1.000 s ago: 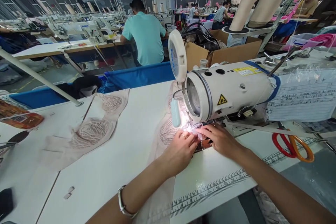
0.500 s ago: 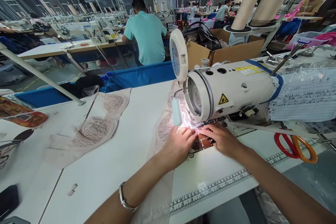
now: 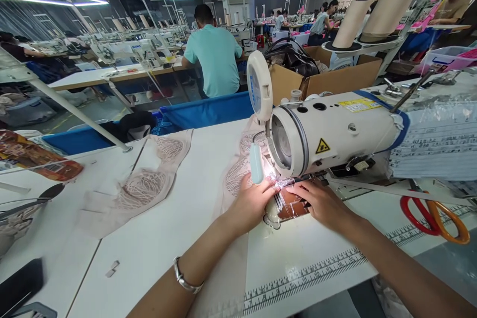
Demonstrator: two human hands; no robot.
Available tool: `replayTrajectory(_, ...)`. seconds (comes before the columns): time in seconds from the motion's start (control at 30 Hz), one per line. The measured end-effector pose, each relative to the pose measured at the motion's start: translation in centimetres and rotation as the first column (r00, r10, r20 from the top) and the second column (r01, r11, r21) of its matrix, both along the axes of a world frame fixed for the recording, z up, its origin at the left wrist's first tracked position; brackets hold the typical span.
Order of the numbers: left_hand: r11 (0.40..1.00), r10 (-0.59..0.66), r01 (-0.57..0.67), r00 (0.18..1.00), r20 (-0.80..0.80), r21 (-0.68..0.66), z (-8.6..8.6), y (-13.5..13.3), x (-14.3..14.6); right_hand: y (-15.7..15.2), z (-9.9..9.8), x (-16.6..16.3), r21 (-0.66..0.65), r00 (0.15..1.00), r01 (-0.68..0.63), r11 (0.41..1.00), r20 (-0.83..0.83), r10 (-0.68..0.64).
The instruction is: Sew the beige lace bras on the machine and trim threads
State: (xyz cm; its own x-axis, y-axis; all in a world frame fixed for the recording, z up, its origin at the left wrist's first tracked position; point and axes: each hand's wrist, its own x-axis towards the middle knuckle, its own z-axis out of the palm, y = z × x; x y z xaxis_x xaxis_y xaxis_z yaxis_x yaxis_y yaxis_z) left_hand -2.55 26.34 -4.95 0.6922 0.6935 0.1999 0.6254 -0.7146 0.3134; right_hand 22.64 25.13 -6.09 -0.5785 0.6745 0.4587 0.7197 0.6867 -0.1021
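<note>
My left hand [image 3: 250, 204] lies over a pale pink lace bra piece [image 3: 236, 175], fingers together and pressing the cloth by the lit needle area of a white sewing machine [image 3: 335, 121]. My right hand [image 3: 323, 203] is on the other side of the needle area, over the brown machine plate [image 3: 292, 204]. Its fingers are stretched out, slightly apart, with the index tip close to my left fingertips. Glare and the machine head obscure the cloth under the needle. A light-blue lamp [image 3: 256, 163] hangs beside my left hand.
Another lace bra piece [image 3: 143, 188] lies on the left of the white table. Scissors with red and orange handles [image 3: 434, 216] sit at the right. A ruler strip [image 3: 305, 278] runs along the front edge. A thread stand post [image 3: 80, 107] rises at left; a cardboard box [image 3: 335, 77] stands behind.
The view has shifted, so the scene sits slightly farther right and lower. My left fingers have straightened somewhat, and my hands have moved slightly apart, showing more of the brown plate.
</note>
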Motion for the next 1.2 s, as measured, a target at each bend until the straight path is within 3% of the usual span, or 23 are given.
replayTrajectory(0.27, 0.995, 0.082, -0.085, 0.994, -0.075, -0.042, 1.0, 0.4, 0.0, -0.2, 0.7, -0.1, -0.002, 0.999, 0.007, 1.0, 0.04, -0.007)
replayTrajectory(0.37, 0.954, 0.285, -0.298, 0.938, -0.198, -0.037, 1.8, 0.4, 0.5, -0.2, 0.9, 0.0, 0.018, 0.999, -0.015, 1.0, 0.049, 0.014)
replayTrajectory(0.43, 0.885, 0.443, -0.465, 0.855, -0.269, -0.02, 2.3, 0.6, 0.5, -0.2, 1.0, 0.0, 0.009, 0.998, -0.03, 1.0, 0.061, 0.03)
replayTrajectory(0.5, 0.83, 0.533, -0.558, 0.79, -0.304, 0.006, 2.8, 0.9, -0.2, -0.4, 1.2, 0.0, -0.031, 0.997, -0.034, 0.999, 0.075, 0.037)
replayTrajectory(0.63, 0.738, 0.645, -0.67, 0.664, -0.378, 0.08, 4.6, 0.8, -5.1, -1.3, 1.8, 0.3, -0.101, 0.992, 0.024, 0.995, 0.124, -0.012)
replayTrajectory(0.77, 0.511, 0.848, -0.778, 0.386, -0.364, 0.365, 6.2, -1.4, -13.0, -3.1, 2.0, 1.3, -0.104, 0.996, 0.033, 0.994, 0.088, -0.024)
replayTrajectory(0.8, 0.479, 0.862, -0.795, 0.345, -0.372, 0.373, 6.2, -2.1, -14.8, -3.6, 1.9, 1.6, -0.092, 0.997, 0.03, 0.995, 0.069, -0.024)
replayTrajectory(0.9, 0.512, 0.827, -0.811, 0.375, -0.42, 0.283, 5.3, -3.7, -18.8, -4.7, 1.6, 1.7, -0.045, 0.999, -0.002, 0.999, 0.038, 0.004)
replayTrajectory(0.97, 0.516, 0.833, -0.809, 0.396, -0.386, 0.283, 4.7, -3.9, -20.0, -5.2, 1.4, 1.3, -0.008, 0.999, -0.037, 0.999, 0.028, 0.037)
replayTrajectory(1.07, 0.453, 0.885, -0.823, 0.369, -0.284, 0.342, 4.6, -3.6, -20.7, -5.9, 1.4, 0.4, 0.032, 0.996, -0.08, 0.996, -0.028, 0.081)
replayTrajectory(1.13, 0.327, 0.945, -0.855, 0.298, -0.136, 0.402, 5.4, -4.1, -21.0, -6.4, 1.8, -0.2, 0.007, 0.988, -0.107, 0.994, -0.109, 0.107)
replayTrajectory(1.2, 0.213, 0.943, -0.89, 0.296, 0.155, 0.402, 6.4, -5.9, -21.2, -6.9, 2.6, -0.8, -0.057, 0.967, -0.131, 0.99, -0.228, 0.115)
